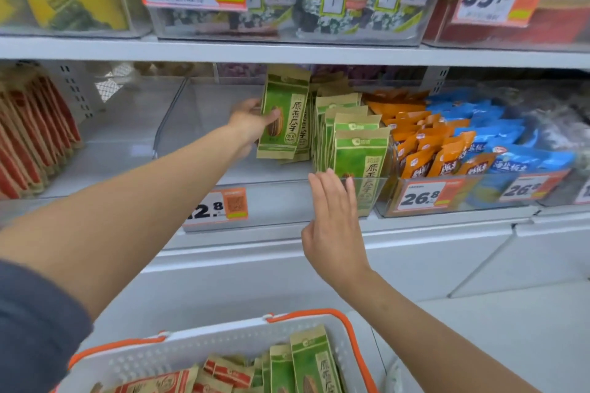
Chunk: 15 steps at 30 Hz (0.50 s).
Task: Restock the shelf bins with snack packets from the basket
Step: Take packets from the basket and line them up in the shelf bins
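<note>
Holding green packets (287, 105) in left grip (246, 122).

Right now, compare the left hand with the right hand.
The left hand grips green packets inside the bin; the right hand holds nothing. The left hand curls round them; the right hand is flat, at the bin's front. Both reach for the same bin.

The packets (284, 115) look matt paper, the bin (274, 201) clear glossy plastic.

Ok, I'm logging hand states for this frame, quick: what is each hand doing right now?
Left hand: holding green packets, thumb across the front one.
Right hand: open, fingers straight, holding nothing.
</note>
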{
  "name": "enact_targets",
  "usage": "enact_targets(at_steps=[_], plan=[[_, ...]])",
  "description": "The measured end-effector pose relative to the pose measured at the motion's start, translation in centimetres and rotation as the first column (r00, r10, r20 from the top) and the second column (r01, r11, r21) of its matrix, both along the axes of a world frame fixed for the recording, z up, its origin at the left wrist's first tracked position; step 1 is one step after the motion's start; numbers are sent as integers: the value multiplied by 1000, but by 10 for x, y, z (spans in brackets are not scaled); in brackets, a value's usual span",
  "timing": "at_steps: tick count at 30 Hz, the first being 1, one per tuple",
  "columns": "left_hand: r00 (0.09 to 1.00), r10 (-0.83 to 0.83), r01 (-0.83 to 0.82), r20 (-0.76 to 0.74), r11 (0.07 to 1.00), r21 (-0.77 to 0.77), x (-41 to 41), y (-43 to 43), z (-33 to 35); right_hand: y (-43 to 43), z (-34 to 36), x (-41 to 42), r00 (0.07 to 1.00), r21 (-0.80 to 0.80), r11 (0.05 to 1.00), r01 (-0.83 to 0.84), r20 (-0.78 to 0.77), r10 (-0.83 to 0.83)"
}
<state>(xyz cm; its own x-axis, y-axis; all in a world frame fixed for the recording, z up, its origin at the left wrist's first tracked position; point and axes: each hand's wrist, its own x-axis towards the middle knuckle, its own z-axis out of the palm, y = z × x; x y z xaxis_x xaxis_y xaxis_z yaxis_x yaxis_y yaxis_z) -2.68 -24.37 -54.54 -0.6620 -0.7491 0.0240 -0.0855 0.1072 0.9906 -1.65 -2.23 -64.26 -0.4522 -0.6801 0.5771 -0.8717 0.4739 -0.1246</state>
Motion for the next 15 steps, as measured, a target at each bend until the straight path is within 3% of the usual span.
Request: enact_targets(at_steps=[2, 6, 12, 15], plan=[[997, 10, -10, 72, 1000, -4, -15, 1, -11, -2, -2, -1, 1000, -9, 1000, 3, -13, -3], [944, 62, 10, 325, 977, -215, -26, -1, -27, -4, -3, 0, 1000, -48, 999, 5, 0, -5], [970, 24, -1, 241, 995, -99, -23, 2, -30, -4, -5, 1, 1000, -60, 998, 17, -17, -18], [969, 135, -73, 209, 957, -281, -25, -2, -31, -4, -5, 2, 1000, -60, 998, 18, -5, -18]])
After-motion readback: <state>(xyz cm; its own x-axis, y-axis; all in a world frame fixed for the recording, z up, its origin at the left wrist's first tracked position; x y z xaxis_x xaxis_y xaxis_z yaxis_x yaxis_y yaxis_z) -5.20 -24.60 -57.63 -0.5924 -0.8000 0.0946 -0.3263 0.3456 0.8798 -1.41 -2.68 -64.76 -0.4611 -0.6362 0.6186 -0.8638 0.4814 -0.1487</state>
